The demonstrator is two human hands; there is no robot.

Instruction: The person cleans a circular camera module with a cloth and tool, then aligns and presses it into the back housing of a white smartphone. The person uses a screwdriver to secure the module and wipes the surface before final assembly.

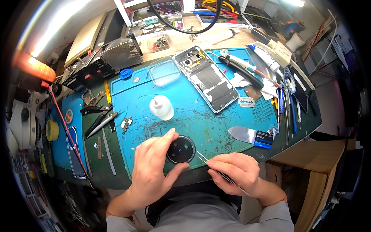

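Near the front edge of the mat, a round black glass camera lens cover with a thin metal rim and several circular openings lies between the thumb and fingers of my left hand, which grips it by the edge. Tweezers are pinched in my right hand; their tips stand just right of the cover's rim, slightly apart. Beyond my left hand is a translucent white dropper bottle. An opened smartphone, its inner parts and camera lenses exposed, rests farther back on the mat.
The blue repair mat bears a clear plastic box and a broad metal blade with a blue-black end. Pliers and a phone panel lie left. Tubes, a black-handled tool and a razor blade crowd the right.
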